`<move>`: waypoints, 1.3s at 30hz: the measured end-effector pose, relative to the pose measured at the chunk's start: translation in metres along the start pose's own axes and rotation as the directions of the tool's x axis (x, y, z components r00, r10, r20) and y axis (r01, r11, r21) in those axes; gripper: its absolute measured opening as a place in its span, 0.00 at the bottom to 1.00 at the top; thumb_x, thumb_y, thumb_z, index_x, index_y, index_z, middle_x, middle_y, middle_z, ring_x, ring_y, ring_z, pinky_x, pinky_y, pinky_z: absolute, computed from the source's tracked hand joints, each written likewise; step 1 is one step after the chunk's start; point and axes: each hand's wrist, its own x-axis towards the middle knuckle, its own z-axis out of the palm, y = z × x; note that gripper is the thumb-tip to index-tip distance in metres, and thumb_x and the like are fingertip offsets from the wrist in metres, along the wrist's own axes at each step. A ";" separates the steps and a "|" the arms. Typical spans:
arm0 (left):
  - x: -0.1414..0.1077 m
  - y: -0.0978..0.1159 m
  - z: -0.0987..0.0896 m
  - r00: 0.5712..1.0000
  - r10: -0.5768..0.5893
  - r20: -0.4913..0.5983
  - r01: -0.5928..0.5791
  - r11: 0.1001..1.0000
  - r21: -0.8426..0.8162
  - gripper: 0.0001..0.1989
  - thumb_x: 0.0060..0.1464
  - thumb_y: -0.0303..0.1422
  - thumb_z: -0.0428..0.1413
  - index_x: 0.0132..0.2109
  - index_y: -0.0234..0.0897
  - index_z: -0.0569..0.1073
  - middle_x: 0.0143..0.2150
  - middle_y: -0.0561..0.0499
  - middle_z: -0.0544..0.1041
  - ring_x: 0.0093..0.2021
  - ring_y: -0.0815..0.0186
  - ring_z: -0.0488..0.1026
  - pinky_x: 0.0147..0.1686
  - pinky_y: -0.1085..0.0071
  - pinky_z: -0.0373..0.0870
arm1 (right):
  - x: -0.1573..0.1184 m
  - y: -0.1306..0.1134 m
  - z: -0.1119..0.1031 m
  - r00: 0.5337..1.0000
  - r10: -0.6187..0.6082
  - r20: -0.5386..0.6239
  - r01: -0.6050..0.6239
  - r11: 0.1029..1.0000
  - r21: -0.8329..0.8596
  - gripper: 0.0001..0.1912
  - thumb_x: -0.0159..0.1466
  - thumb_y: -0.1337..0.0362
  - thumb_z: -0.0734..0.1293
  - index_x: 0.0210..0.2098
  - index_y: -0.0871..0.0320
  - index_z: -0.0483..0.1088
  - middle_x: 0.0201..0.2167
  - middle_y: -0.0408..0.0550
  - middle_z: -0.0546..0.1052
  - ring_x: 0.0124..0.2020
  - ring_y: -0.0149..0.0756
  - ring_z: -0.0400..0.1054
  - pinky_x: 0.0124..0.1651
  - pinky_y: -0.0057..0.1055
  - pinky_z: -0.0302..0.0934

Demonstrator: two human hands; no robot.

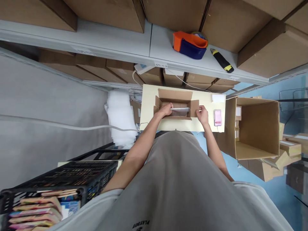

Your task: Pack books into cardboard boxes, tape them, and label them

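Note:
An open cardboard box [175, 94] stands on the small pale table [147, 107], its flaps spread outward. My left hand [165, 110] reaches over the box's left side, fingers closed on the near end of a thin white flat item [180, 109]. That item lies tilted inside the box; its kind cannot be made out. At the right flap, my right hand [202, 115] has its thumb and fingers bent together at the flap's outer edge. A phone [218, 117] with a lit pinkish screen and a cable lies right of that hand, below a white paper slip [218, 98].
Above the table, a shelf [115, 40] holds cardboard boxes, an orange and blue tape dispenser [190, 45] and a utility knife [221, 60]. White foam sheets [121, 115] are stacked at left. A black crate [84, 183] stands lower left; a large open carton [257, 128] is at right.

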 end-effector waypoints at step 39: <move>-0.005 -0.051 -0.023 0.779 0.160 -0.606 -0.357 0.908 -0.218 0.58 0.54 0.37 0.73 0.84 0.40 0.54 0.86 0.33 0.58 0.85 0.39 0.58 0.83 0.44 0.57 | 0.019 -0.012 0.039 0.948 -0.287 0.138 0.312 0.924 -0.221 0.58 0.67 0.67 0.74 0.87 0.60 0.42 0.86 0.69 0.53 0.86 0.64 0.50 0.85 0.68 0.53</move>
